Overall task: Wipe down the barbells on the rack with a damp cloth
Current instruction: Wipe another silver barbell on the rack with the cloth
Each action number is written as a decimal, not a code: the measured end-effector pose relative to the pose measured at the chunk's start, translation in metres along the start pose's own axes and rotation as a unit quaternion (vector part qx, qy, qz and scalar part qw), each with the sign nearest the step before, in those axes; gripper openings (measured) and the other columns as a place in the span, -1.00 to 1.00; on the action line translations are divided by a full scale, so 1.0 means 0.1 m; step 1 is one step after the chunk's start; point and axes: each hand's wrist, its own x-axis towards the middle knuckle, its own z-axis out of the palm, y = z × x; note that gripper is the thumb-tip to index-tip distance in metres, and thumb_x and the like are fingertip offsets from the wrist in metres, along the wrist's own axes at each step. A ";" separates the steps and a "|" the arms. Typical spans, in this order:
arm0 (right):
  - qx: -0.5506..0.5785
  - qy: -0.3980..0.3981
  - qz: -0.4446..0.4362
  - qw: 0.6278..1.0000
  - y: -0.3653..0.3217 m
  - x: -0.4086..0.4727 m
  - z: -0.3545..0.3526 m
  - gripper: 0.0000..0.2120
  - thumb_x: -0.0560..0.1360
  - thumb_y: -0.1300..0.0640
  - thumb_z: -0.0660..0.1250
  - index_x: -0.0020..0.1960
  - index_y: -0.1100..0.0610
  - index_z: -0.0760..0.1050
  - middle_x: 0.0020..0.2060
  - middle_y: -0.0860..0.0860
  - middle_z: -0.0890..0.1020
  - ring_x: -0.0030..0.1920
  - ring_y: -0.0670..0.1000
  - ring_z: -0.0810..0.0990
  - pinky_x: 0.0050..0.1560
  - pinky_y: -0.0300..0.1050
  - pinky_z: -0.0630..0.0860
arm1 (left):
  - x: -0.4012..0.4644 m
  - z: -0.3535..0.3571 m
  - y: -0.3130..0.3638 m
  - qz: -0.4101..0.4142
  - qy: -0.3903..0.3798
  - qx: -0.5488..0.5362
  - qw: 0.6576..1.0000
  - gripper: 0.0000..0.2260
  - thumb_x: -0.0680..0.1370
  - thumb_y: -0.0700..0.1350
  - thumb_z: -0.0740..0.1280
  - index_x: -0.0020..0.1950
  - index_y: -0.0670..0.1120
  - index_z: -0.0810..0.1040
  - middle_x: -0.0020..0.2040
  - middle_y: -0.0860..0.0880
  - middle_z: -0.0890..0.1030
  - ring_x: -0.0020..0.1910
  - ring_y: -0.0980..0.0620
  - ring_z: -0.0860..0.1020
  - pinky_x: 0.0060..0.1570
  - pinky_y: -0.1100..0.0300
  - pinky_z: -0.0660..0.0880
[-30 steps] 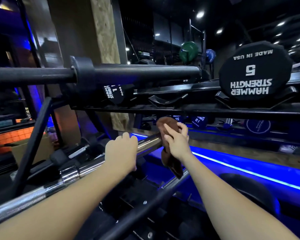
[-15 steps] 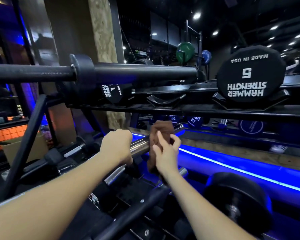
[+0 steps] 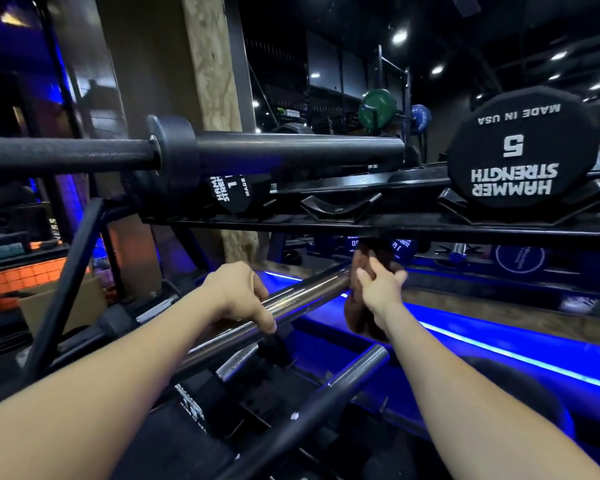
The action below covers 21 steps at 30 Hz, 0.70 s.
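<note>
Two bare forearms, no sleeves in view, left hand [image 3: 238, 296] at 9 o'clock of right hand [image 3: 378, 292], wrists bare

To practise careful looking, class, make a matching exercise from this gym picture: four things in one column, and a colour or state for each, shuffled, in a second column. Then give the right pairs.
Things:
1. cloth
2. chrome barbell
3. weight plate
4. left hand

Descriptions:
A. green
B. grips the shiny bar
C. brown, held at the bar's end by the right hand
D. silver, lying slanted on the rack

Pairs: 1-C, 2-D, 3-A, 4-B
</note>
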 end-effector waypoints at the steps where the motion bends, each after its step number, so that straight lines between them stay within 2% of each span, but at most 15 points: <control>1: 0.007 -0.001 0.010 1.000 -0.01 0.02 0.00 -0.60 0.59 0.15 0.26 0.42 0.06 0.38 0.39 0.15 0.11 0.25 0.19 0.41 0.35 -0.21 0.19 | 0.01 -0.01 -0.02 -0.003 -0.009 -0.020 1.000 -0.47 0.06 0.10 0.61 -0.01 0.05 0.66 -0.14 0.13 0.65 -0.11 0.13 0.59 -0.12 0.28 0.48; 4: 0.001 -0.014 0.001 1.000 -0.05 -0.04 0.00 -0.58 0.58 0.18 0.28 0.43 0.07 0.37 0.35 0.14 0.14 0.23 0.15 0.41 0.32 -0.29 0.16 | -0.02 -0.03 -0.05 -0.002 -0.017 -0.048 0.999 -0.46 0.07 0.05 0.63 0.01 0.02 0.65 -0.12 0.08 0.66 -0.10 0.10 0.60 -0.06 0.26 0.51; 7: -0.032 -0.049 -0.048 0.997 -0.12 -0.29 0.06 -0.58 0.58 0.21 0.27 0.43 0.08 0.37 0.28 0.08 0.16 0.20 0.11 0.38 0.16 -0.39 0.14 | -0.08 -0.01 -0.04 0.015 -0.004 -0.038 0.999 -0.49 0.19 0.02 0.61 0.09 -0.03 0.62 -0.02 0.04 0.64 -0.01 0.07 0.58 0.06 0.20 0.50; 9: -0.059 -0.076 -0.081 0.992 -0.18 -0.49 0.13 -0.58 0.58 0.21 0.27 0.42 0.06 0.38 0.19 0.02 0.14 0.22 0.11 0.35 0.10 -0.43 0.11 | -0.14 0.02 -0.05 0.033 0.005 -0.028 0.999 -0.56 0.26 0.01 0.58 0.10 -0.01 0.60 -0.05 0.03 0.61 -0.03 0.05 0.54 0.03 0.20 0.47; 11: -0.085 -0.091 -0.106 0.987 -0.28 -0.70 0.20 -0.58 0.58 0.19 0.28 0.42 0.04 0.38 0.19 0.01 0.14 0.23 0.10 0.34 0.12 -0.42 0.10 | -0.22 0.04 -0.08 0.055 0.017 -0.006 0.998 -0.69 0.32 0.03 0.53 -0.03 0.01 0.55 -0.10 0.00 0.58 -0.06 0.02 0.52 0.03 0.13 0.46; 12: -0.099 -0.096 -0.113 0.984 -0.32 -0.81 0.24 -0.58 0.57 0.18 0.28 0.42 0.03 0.38 0.22 0.03 0.15 0.23 0.10 0.33 0.14 -0.39 0.12 | -0.27 0.03 -0.10 0.060 0.024 -0.003 0.998 -0.71 0.35 0.04 0.51 -0.05 -0.05 0.55 -0.08 -0.02 0.59 -0.04 0.00 0.53 0.09 0.10 0.47; 14: -0.111 -0.101 -0.126 0.981 -0.40 -1.03 0.31 -0.58 0.57 0.17 0.28 0.42 0.02 0.38 0.28 0.05 0.16 0.23 0.10 0.31 0.17 -0.36 0.13 | -0.41 -0.02 -0.17 0.066 0.051 0.006 0.997 -0.65 0.41 0.05 0.45 0.10 -0.13 0.59 0.06 -0.04 0.62 0.07 -0.02 0.56 0.13 0.06 0.49; 16: -0.110 -0.101 -0.140 0.979 -0.47 -1.26 0.39 -0.58 0.57 0.18 0.28 0.42 0.03 0.39 0.27 0.05 0.16 0.24 0.10 0.30 0.18 -0.36 0.12 | -0.58 -0.10 -0.27 0.077 0.088 0.039 0.992 -0.66 0.46 0.03 0.39 0.19 -0.08 0.57 0.16 -0.03 0.59 0.13 -0.05 0.54 0.10 0.07 0.49; 19: -0.123 -0.117 -0.159 0.972 -0.60 -1.60 0.47 -0.59 0.57 0.18 0.28 0.41 0.02 0.39 0.27 0.06 0.17 0.24 0.12 0.27 0.22 -0.31 0.12 | -0.84 -0.21 -0.48 0.076 0.117 0.063 0.988 -0.69 0.52 -0.01 0.32 0.26 0.00 0.54 0.24 -0.02 0.51 0.20 -0.07 0.50 0.11 0.07 0.46; 21: -0.141 -0.130 -0.171 0.966 -0.69 -1.81 0.54 -0.59 0.57 0.17 0.28 0.41 -0.01 0.40 0.29 0.07 0.18 0.22 0.14 0.25 0.26 -0.25 0.14 | -1.02 -0.26 -0.63 0.075 0.126 0.067 0.987 -0.70 0.53 0.02 0.31 0.24 -0.01 0.55 0.21 -0.04 0.49 0.18 -0.08 0.50 0.08 0.08 0.46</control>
